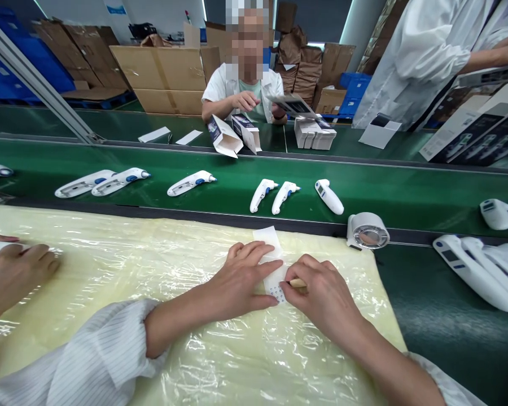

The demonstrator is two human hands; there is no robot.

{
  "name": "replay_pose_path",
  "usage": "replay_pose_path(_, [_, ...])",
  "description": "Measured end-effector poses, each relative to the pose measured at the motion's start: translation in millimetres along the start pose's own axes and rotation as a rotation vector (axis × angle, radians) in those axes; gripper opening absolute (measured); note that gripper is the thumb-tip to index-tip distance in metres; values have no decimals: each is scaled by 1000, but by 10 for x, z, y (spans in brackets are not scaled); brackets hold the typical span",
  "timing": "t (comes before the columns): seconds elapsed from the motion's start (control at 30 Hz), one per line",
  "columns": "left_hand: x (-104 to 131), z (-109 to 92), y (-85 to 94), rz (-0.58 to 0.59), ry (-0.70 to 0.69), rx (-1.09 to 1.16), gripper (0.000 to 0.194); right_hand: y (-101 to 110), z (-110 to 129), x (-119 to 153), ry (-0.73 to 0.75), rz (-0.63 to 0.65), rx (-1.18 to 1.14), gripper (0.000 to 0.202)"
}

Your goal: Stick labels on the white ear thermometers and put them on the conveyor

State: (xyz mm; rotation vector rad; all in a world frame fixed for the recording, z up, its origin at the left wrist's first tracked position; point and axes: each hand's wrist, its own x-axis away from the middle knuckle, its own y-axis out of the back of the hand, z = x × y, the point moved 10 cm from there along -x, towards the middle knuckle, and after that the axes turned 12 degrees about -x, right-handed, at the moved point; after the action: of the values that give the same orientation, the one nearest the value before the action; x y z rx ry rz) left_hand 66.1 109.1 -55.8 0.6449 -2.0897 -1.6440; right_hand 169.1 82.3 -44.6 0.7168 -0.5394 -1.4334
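A narrow white sheet with rows of small dots lies on the plastic-covered yellow surface. My left hand rests on its left side, palm down, with fingers spread and the thumb near the dotted end. From the right, my right hand pinches a short tan tool beside the dots. The hand hides most of that tool, so its exact kind cannot be made out. The fingertips of my right hand are at the sheet's right edge.
White handheld thermometer-like devices lie along the green belt. A round white clamp-like object stands at its edge; more devices lie right. Another person's hand is at left. Across, a person handles cartons.
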Motion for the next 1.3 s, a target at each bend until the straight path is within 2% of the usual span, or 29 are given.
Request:
replay_pose_path(0.1, [-5,36,38,24,-8,24,61,82,-26,-25,-37,-23,-78,15])
replay_pose_path(0.2, [-24,119,151,47,-7,103,60,164,-69,-42,-69,-47,-159,16])
replay_pose_path(0.3, [-52,170,220,70,17,139,60,167,-60,-41,-36,-32,-119,14])
replay_pose_path(0.37, [-70,158,196,74,37,111,58,138,-56,-32,-13,-18,-87,15])
replay_pose_path(0.47, [-91,109,137,6,65,32,49,91,-55,-19,-1,-5,-54,16])
replay_pose_path(0.57, [-98,72,57,-30,69,-7,49,48,-25,-16,15,19,-12,17])
replay_pose_path(0.9, [-79,67,0,32,55,22,52,9,51,-24,68,20,43,19])
replay_pose_path(1.07, [-75,67,6,29,53,31,50,-3,26,-25,53,-11,49,9])
replay_pose_path(1.3, [-98,65,11,34,55,54,49,-22,-1,-45,-9,-17,0,12])
